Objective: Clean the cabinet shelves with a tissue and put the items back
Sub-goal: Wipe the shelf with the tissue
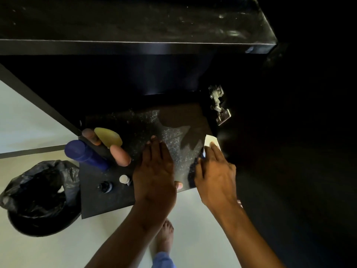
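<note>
The lower cabinet shelf (173, 130) is black and speckled with dust, with a wiped darker patch toward its back right. My right hand (214, 176) presses a white tissue (210, 141) onto the shelf's right side, near the cabinet wall. Palm down, my left hand (154, 171) lies flat on the middle of the shelf and holds nothing. At the shelf's left end stand a blue bottle (85, 153), a yellow-topped item (108, 137), two tan-capped containers (120, 155), a small white-capped bottle (124, 179) and a small dark bottle (104, 186).
A black upper shelf (135, 47) overhangs the work area. A metal door hinge (219, 105) sits on the right cabinet wall. A bin lined with a black bag (38, 196) stands on the pale floor at left. My bare foot (164, 238) is below the shelf edge.
</note>
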